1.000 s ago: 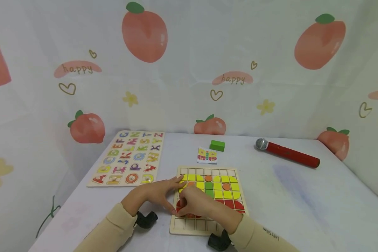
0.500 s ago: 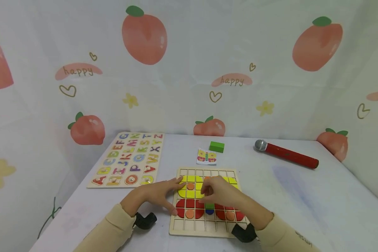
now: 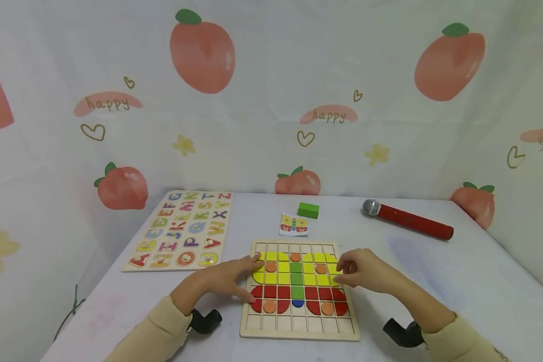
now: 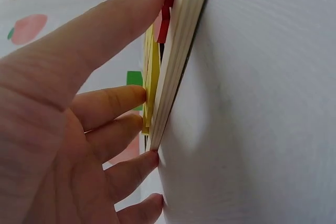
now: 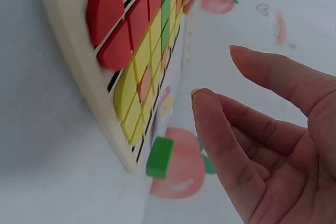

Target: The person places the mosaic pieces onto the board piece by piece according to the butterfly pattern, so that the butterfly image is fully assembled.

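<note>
A wooden grid board point(image 3: 262, 323) lies flat, with tiles forming a butterfly pattern. Yellow tiles point(image 3: 284, 279) make the upper wings and red tiles point(image 3: 283, 291) the lower ones. Orange round pieces point(image 3: 270, 306) sit among them, while green tiles point(image 3: 296, 279) and a blue piece point(image 3: 297, 303) run down the middle. My left hand point(image 3: 223, 277) rests along the board's left side, its thumb on a red tile and fingertips point(image 4: 137, 94) at the yellow edge. Over the board's right edge, my right hand point(image 3: 366, 271) holds nothing, thumb and index finger point(image 5: 212, 124) apart.
Behind the board lie a small butterfly picture card point(image 3: 293, 224) and a green block point(image 3: 308, 210). An alphabet puzzle board point(image 3: 174, 266) is at the left, a red microphone point(image 3: 409, 220) at the back right. A patterned curtain point(image 3: 258, 100) stands behind the table.
My right hand has moved from the board's lower left, across its middle, to the right edge, uncovering the pattern. The left hand has stayed at the left side.
</note>
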A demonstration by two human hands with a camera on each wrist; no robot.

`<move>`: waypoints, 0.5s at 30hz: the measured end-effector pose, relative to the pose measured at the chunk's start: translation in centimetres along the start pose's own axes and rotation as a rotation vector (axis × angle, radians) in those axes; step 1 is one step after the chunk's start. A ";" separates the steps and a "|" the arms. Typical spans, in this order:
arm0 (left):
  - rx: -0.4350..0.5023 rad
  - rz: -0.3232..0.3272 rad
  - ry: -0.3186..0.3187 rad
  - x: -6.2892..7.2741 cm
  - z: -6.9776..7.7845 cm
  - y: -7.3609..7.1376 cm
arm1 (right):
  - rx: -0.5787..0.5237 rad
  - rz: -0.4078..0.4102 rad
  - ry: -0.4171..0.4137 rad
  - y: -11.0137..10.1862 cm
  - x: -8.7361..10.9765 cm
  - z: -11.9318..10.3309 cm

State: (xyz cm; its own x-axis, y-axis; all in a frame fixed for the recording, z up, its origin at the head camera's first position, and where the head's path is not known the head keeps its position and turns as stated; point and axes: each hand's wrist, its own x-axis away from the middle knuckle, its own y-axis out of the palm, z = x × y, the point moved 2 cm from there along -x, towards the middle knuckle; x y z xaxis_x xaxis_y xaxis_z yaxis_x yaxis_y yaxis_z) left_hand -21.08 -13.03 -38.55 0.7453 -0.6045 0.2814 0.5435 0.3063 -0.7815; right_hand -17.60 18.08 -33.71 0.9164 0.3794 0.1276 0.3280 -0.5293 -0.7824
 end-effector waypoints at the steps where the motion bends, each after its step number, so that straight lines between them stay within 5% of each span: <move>1: 0.005 0.000 0.000 0.0 0.0 0.0 | 0.001 0.004 -0.003 -0.2 0.2 0.3; 15: -0.001 0.003 0.032 0.3 0.4 -0.1 | -0.003 0.038 -0.051 -1.7 1.1 2.0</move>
State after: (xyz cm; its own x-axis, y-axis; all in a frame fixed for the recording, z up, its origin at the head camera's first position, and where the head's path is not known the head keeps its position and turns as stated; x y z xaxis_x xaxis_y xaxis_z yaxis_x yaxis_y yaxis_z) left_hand -20.74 -12.97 -38.21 0.7341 -0.6266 0.2616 0.5410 0.3070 -0.7830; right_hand -17.58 20.91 -33.46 0.9154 0.3971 0.0663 0.2937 -0.5461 -0.7846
